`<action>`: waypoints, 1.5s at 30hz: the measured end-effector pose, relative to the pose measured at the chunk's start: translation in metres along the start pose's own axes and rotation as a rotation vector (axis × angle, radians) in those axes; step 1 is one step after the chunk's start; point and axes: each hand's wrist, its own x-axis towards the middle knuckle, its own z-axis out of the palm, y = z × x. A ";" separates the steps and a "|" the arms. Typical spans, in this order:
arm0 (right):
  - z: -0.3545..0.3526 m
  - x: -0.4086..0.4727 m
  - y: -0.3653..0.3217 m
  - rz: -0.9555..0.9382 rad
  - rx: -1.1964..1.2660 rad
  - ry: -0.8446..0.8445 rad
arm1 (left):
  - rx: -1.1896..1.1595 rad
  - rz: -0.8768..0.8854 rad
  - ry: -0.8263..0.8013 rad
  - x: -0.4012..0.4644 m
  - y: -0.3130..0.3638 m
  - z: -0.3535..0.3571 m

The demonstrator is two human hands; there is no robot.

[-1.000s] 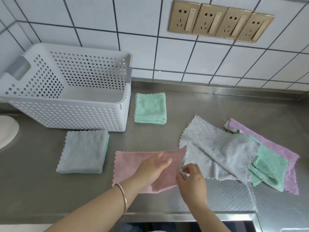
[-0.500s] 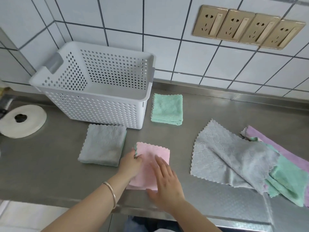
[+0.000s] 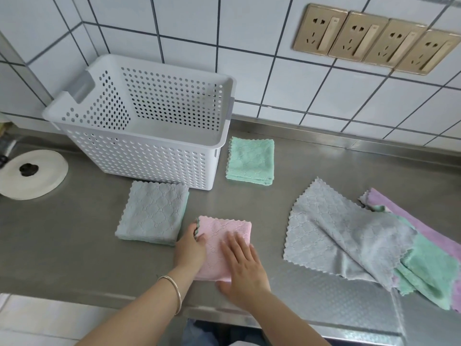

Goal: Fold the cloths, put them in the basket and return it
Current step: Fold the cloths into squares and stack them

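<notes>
A folded pink cloth (image 3: 225,233) lies on the steel counter near its front edge. My left hand (image 3: 190,248) holds the cloth's left edge, thumb on top of the corner. My right hand (image 3: 243,268) presses flat on the cloth with straight fingers. A folded grey cloth (image 3: 153,216) lies to the left, and a folded green cloth (image 3: 250,162) sits beside the white perforated basket (image 3: 149,156). The basket holds no cloths. Unfolded grey (image 3: 336,236), green (image 3: 429,273) and purple (image 3: 409,221) cloths lie in a heap on the right.
A round white lid (image 3: 32,174) with a black knob sits at the far left. A tiled wall with a row of gold sockets (image 3: 374,38) stands behind the counter (image 3: 311,161). The counter's front edge runs just below my wrists.
The pink cloth went from a long half-fold to a small square. My right hand moved from pinching its right end to pressing flat on it. The view shifted left.
</notes>
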 end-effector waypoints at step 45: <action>-0.130 0.128 0.110 0.636 1.198 0.223 | -0.056 0.164 0.001 0.057 0.156 0.028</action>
